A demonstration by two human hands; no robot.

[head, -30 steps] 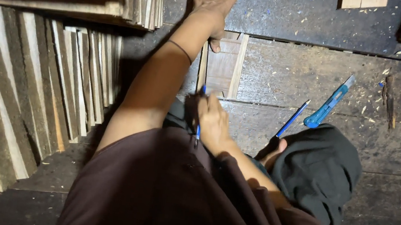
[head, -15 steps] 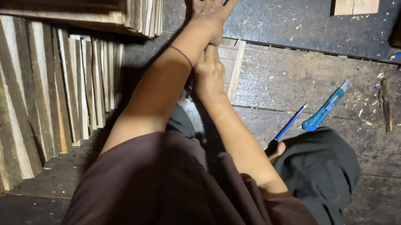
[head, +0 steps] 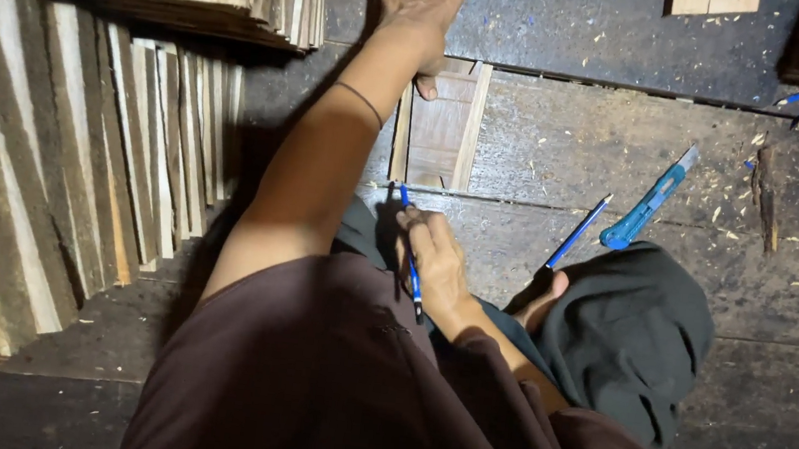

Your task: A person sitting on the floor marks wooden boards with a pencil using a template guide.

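Right hand (head: pixel 433 263) with blue pencil (head: pixel 409 251), left hand (head: pixel 423 2) on wood strip (head: pixel 439 124)

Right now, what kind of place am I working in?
Probably a small woodworking spot, with work done on the floor. Thin wood slats lie stacked in rows, shavings scatter over the dark plank floor, and a blue utility knife lies nearby.

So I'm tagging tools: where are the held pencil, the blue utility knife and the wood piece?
pencil (head: pixel 408 253), head view, mid shaft.
utility knife (head: pixel 645 202), head view, handle.
wood piece (head: pixel 438 129), head view, centre.
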